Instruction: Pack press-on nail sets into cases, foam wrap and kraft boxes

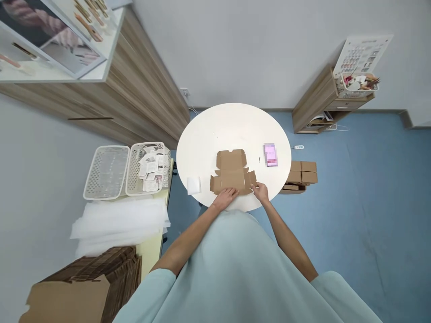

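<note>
An unfolded brown cardboard box [232, 179] lies on the round white table [208, 130], close to its near edge. My left hand [226, 197] rests with fingers stretched out on the box's near edge. At the right end, my right hand [260, 192] pinches the corner of a side flap, which looks slightly raised. A white square sheet or packet [194, 185] sits left of the box. To the right lie a pink-purple packet [270, 154], its print blurred, and a tiny dark item [259, 159] that I cannot make out.
Small brown boxes [303, 172] are stacked right of the table. On a side table at left are two white baskets [104, 172], white foam sheets [121, 220] and a pile of flat cardboard boxes [70, 296]. A wooden cabinet [148, 76] and a small shelf [313, 98] stand behind.
</note>
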Demonstrator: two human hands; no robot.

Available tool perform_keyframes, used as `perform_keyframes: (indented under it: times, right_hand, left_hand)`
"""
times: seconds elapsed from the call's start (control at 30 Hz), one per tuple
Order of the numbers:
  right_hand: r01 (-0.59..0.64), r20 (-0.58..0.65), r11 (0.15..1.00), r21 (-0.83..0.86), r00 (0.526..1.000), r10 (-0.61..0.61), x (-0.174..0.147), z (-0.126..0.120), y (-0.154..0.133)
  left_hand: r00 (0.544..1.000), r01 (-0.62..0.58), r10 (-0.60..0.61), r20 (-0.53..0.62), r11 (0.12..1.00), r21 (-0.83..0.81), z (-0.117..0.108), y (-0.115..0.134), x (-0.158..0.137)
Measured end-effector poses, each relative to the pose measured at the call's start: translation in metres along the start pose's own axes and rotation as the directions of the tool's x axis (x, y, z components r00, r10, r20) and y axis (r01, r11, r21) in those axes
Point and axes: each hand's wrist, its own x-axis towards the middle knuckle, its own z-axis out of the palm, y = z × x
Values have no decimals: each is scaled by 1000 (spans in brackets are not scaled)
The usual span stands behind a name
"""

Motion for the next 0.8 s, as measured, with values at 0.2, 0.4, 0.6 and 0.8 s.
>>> perform_keyframes:
  times: [0.2, 0.4, 0.6, 0.8]
  right_hand:
    - [-130, 70, 989, -67, 988, 135, 10, 13, 18]
    - [45, -92, 994, -98, 994, -54, 28, 12, -6]
    - [117, 79, 986, -118, 991, -108, 68, 33, -48]
    - [171, 150, 976, -135, 977, -150, 80, 54, -51]
  left_hand:
    - [984, 165, -157, 80, 981, -101, 20, -20, -1]
    - [936, 352, -344, 76, 917, -188, 19, -47, -15]
    - [908, 419, -410, 92, 873, -248, 7, -49, -20]
    - [891, 453, -434, 131, 839, -303, 2, -49, -20]
